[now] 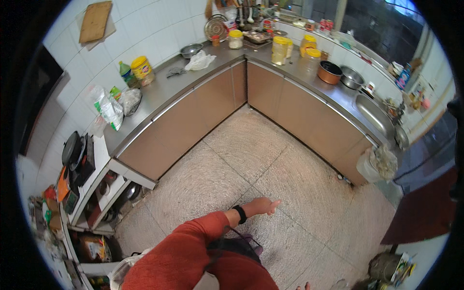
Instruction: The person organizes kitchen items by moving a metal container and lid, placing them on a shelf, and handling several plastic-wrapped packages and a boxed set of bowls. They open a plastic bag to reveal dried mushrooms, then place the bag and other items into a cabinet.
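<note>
My left hand (264,206), with a black band at its wrist, reaches out over the stone-textured floor (290,174). Its fingers look loosely bent and a little apart, and nothing shows in them. Only a few fingertips of my right hand (306,286) enter at the bottom edge; the rest is hidden. A dark cord (250,237) hangs by my red sleeve, above a purple shoe (258,250). Ahead, a steel countertop (224,65) meets in a corner above brown cabinets (214,101). On it stand yellow-lidded jars (280,50), a copper-coloured pot (329,74) and a crumpled white plastic bag (200,60).
A gas stove (85,159) with pans stands at the left, above open shelves (108,197). A sink (374,113) is set in the right counter, with a lined waste bin (373,166) by its end. A dark red panel (420,210) juts in at the right.
</note>
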Tool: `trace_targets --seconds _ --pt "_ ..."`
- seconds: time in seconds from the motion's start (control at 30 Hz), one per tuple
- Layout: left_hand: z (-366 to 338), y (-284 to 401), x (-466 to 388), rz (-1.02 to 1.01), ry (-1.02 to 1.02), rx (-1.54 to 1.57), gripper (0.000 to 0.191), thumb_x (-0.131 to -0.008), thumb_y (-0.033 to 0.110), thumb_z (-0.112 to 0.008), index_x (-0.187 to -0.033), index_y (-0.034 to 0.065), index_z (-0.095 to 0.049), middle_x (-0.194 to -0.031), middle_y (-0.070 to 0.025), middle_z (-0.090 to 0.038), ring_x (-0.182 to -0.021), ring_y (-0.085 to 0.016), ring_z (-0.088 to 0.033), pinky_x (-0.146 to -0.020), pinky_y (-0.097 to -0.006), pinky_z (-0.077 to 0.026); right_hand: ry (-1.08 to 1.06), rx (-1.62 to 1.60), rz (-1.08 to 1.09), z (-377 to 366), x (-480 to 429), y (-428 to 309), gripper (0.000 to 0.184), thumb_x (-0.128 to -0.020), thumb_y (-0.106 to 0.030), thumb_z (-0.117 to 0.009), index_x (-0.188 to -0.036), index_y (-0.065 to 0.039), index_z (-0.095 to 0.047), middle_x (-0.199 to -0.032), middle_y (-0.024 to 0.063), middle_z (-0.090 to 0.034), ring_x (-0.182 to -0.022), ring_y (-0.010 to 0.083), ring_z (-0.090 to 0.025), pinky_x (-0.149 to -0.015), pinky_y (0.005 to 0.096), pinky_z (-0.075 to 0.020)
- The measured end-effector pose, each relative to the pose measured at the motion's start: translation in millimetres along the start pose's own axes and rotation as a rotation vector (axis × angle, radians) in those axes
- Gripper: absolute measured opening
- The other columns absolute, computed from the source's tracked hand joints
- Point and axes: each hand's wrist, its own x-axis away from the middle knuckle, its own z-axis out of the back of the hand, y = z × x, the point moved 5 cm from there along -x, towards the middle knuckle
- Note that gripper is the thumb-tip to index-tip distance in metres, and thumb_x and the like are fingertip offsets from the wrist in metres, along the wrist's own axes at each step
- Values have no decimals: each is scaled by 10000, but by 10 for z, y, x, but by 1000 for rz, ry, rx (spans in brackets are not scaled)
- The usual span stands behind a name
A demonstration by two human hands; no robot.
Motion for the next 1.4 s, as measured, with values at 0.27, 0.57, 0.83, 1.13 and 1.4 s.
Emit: trace_targets --seconds 0.27,0.57,0.83,1.13,1.4 --pt "556 -1071 289 18 266 104 586 -947 501 -340 -925 23 -679 -1060 -202 -648 -1041 -388 -572 -911 -440 -422 -101 238 594 -279 -1523 -1568 480 -892 -239 -623 -1284 17 -518 -1280 255 -535 -1220 372 -491 -1044 407 -370" --pt "2331 -2251 1228 49 644 -17 378 -893 320 -556 -1152 51 -618 -1136 -198 -605 -1078 -364 -557 -912 -422 -451 -474 54 969 -2378 -1896 -5238 377 -873 -127 -616 -1226 -3 -568 -1267 230 -544 -1115 344 -563 -841 366 -494" --pt "3301 -3406 2844 462 1218 303 387 -859 244 -651 -1195 61 -593 -1122 -188 -621 -933 -319 -634 -792 -354 -523 -725 -20 1423 -5039 -1383 -8616 497 -893 -165 -603 -1354 -55 -453 -1428 236 -382 -1205 329 -509 -864 360 -506" --pt "2298 -3977 3539 1040 1306 802 376 -904 289 -608 -1210 70 -601 -1080 -148 -666 -915 -273 -656 -804 -343 -516 -853 143 1497 -8165 -1578 -11250 678 -908 -255 -575 -1460 -8 -267 -1448 179 -381 -1257 250 -445 -1033 360 -362" --pt "2210 -3895 3630 1194 1374 854 330 -900 337 -552 -1108 100 -653 -1004 -163 -674 -917 -347 -638 -803 -427 -506 -239 743 1763 -8918 -1490 -11971 494 -876 -141 -585 -1319 37 -459 -1265 232 -550 -1112 378 -554 -971 421 -434"
